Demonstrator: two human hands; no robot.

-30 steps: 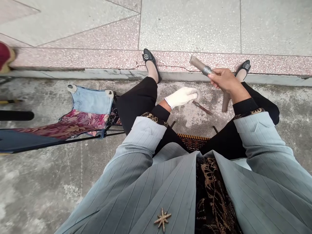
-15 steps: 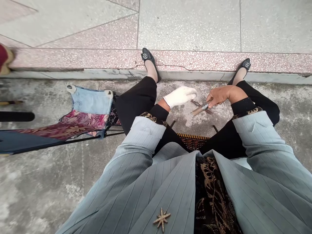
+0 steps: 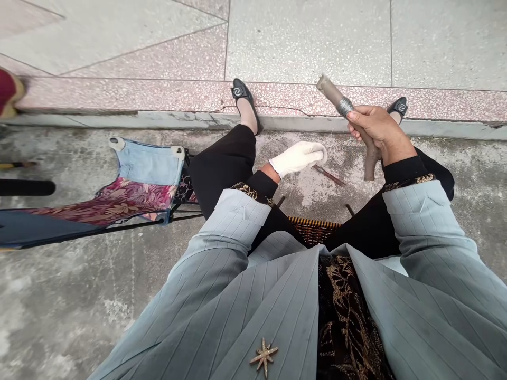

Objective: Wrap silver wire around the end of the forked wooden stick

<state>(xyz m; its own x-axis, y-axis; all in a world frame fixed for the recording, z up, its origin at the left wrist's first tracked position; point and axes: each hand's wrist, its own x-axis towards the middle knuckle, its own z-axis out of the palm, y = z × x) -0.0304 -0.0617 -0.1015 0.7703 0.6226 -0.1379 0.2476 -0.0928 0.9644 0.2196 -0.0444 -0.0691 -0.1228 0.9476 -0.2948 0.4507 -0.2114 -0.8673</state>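
I sit on a low stool with my knees apart over a concrete floor. My right hand [image 3: 375, 130] is raised and closed round a grey-brown wooden tool [image 3: 345, 108] with metal wire wound round its upper part. My left hand [image 3: 298, 157], in a white glove, is held low near the ground with its fingers curled; what it holds is hidden. A thin rusty metal piece [image 3: 328, 174] lies on the concrete just right of the gloved hand.
A folding stool [image 3: 130, 182] with a patchwork cloth seat stands to my left. A raised terrazzo step [image 3: 158, 95] runs across ahead, my shoes [image 3: 242, 95] resting on it. The woven edge of my own seat [image 3: 312, 228] shows between my legs.
My right hand, which had swung the tool down onto the metal piece half a second ago, has lifted it back up. The gloved left hand has stayed in place.
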